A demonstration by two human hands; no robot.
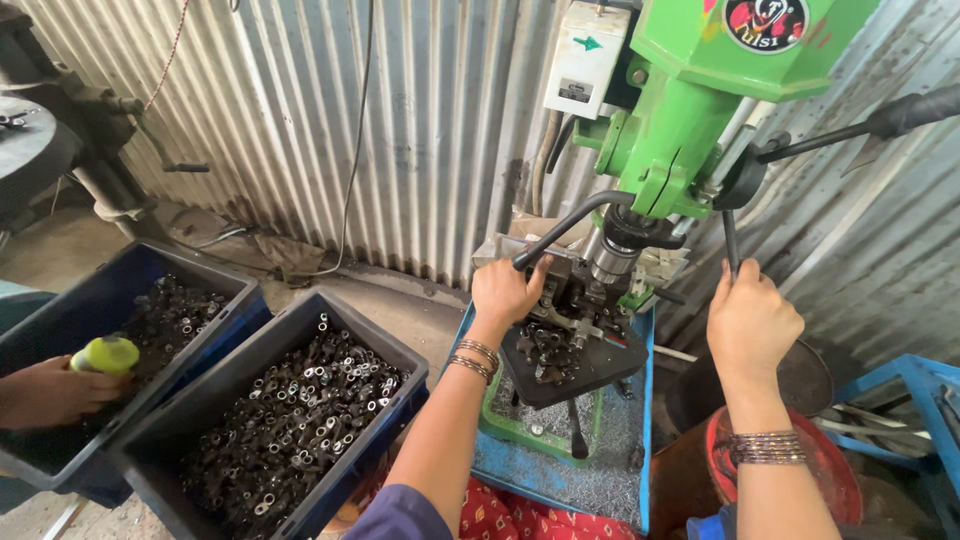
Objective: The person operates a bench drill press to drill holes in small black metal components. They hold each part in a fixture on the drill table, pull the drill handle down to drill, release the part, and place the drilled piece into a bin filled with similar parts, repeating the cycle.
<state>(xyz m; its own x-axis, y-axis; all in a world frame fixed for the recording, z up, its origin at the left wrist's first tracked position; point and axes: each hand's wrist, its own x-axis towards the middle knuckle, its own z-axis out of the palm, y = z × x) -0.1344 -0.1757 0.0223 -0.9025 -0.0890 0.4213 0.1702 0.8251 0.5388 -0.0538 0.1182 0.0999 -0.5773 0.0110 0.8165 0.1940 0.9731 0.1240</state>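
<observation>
Left hand (507,290): my fingers closed around the black lever (570,228).
Right hand (750,318): my fist gripping the drill (690,120) handle (729,240).

Two dark plastic crates (300,420) of small metal nuts (290,420) sit left of the green drill press (690,120). Corrugated metal wall (330,120) stands behind

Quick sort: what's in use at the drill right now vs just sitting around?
In use:
- green drill press
- left hand at the clamp lever
- right hand on the feed handle
- small metal parts on the black work plate

Lying about:
- two blue crates of metal parts
- another person's hand holding a yellow-green bottle
- second machine, far left
</observation>
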